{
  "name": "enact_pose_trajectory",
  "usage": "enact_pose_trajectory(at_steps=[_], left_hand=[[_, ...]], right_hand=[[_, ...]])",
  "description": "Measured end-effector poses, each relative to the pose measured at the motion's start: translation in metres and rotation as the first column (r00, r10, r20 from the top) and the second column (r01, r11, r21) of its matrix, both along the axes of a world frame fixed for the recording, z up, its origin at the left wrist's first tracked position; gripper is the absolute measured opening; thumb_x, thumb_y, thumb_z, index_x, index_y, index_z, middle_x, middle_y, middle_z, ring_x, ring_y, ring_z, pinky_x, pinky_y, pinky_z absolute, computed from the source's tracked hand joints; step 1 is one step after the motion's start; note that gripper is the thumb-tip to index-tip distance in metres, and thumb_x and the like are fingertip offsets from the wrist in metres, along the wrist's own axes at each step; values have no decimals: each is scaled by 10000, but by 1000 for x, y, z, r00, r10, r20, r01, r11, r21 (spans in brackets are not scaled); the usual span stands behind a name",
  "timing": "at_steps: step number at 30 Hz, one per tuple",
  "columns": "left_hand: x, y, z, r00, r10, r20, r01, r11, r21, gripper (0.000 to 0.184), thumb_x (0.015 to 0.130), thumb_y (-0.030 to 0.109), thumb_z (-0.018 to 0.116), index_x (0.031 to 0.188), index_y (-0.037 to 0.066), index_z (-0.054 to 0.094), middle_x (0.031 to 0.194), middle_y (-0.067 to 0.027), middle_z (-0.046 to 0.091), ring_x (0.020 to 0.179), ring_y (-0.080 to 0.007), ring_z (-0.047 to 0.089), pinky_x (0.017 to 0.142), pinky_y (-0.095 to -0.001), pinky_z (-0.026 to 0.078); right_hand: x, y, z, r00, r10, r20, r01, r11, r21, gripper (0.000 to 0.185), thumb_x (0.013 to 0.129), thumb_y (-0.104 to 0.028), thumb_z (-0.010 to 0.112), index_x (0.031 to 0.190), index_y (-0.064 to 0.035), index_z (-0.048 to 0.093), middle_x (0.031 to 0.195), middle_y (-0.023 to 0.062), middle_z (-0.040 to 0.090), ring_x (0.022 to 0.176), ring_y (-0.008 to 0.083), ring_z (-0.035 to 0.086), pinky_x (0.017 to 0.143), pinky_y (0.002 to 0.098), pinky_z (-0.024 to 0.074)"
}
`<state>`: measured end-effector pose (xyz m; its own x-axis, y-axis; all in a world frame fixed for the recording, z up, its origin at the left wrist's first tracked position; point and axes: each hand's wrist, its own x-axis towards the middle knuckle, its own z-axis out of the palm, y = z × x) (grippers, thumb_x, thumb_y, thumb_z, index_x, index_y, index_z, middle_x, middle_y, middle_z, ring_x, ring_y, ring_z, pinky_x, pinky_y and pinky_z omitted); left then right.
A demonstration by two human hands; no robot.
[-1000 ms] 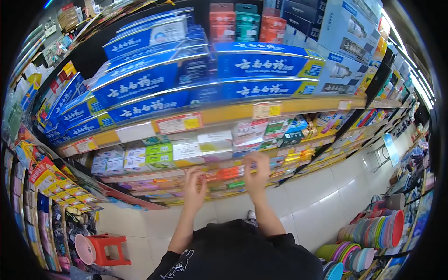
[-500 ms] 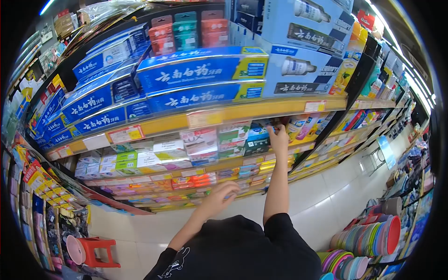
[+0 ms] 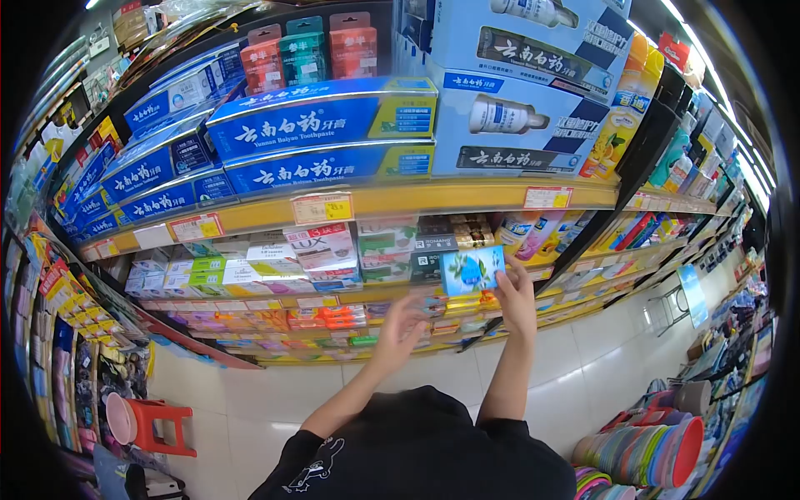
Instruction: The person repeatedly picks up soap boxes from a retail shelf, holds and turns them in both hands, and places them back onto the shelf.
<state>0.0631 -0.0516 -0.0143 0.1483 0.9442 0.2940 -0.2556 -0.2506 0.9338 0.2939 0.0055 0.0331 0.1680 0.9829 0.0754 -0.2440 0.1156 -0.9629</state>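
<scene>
My right hand [image 3: 515,292] grips a small light blue box [image 3: 468,272] with a flower picture by its right edge, in front of the lower shelf. Left of it, my left hand [image 3: 402,327] is raised with fingers apart, slightly blurred, touching nothing. Behind the held box are dark boxes [image 3: 433,232] and green and white boxes [image 3: 387,250]. A LUX box [image 3: 325,252] stands further left. Above, blue toothpaste boxes [image 3: 321,125] are stacked on the upper shelf [image 3: 417,198].
Large light blue boxes [image 3: 517,125] and a yellow bottle [image 3: 621,117] stand at the upper right. On the tiled floor [image 3: 333,400] are a red stool [image 3: 158,425] at left and stacked coloured basins [image 3: 642,450] at right.
My right hand has come out from the lower shelf with the light blue box in it. My left hand has moved slightly up. The view has shifted right along the shelves.
</scene>
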Motion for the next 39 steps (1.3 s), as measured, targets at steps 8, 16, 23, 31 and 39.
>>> enact_pose_trajectory(at_steps=[8,16,23,31,39], left_hand=[[-2,-19,34,998,66,-14,-63,985,161,478,907,72,544,1338,-58,385,1308,-96,368,1232,-239,419,1012,-336,362],[-90,-34,20,907,355,224,-381,921,82,373,843,-45,596,1187,-13,458,1134,-85,534,1066,-155,529,896,-305,459],[-214,-56,14,717,679,157,-696,708,119,253,848,-27,603,1091,-7,535,1106,-90,568,931,-118,536,841,-260,439],[-352,-43,39,569,820,-57,-781,561,274,243,869,12,596,1103,-22,541,1166,-106,559,1008,-145,530,864,-274,441],[-420,12,37,391,896,-212,-791,444,420,267,800,-7,649,1047,-12,548,974,-107,512,951,-233,546,829,-333,465]], right_hand=[[-54,-71,13,983,113,-146,-109,993,40,453,923,-13,494,1357,8,368,1219,76,529,979,111,556,751,240,480],[-153,-75,4,990,130,48,-137,970,202,405,852,-8,625,1232,59,502,1208,115,547,1090,159,521,917,306,423],[-270,-61,16,883,179,433,-348,869,352,438,809,-60,661,1231,-5,554,1210,172,548,1096,276,540,908,334,424],[-401,-40,32,696,211,686,-582,725,368,602,807,-118,655,1340,11,407,1313,200,443,1138,295,519,971,373,405],[-497,-20,8,835,227,501,-435,830,349,660,814,-106,637,1364,40,303,1307,262,405,1221,399,417,1013,415,361]])
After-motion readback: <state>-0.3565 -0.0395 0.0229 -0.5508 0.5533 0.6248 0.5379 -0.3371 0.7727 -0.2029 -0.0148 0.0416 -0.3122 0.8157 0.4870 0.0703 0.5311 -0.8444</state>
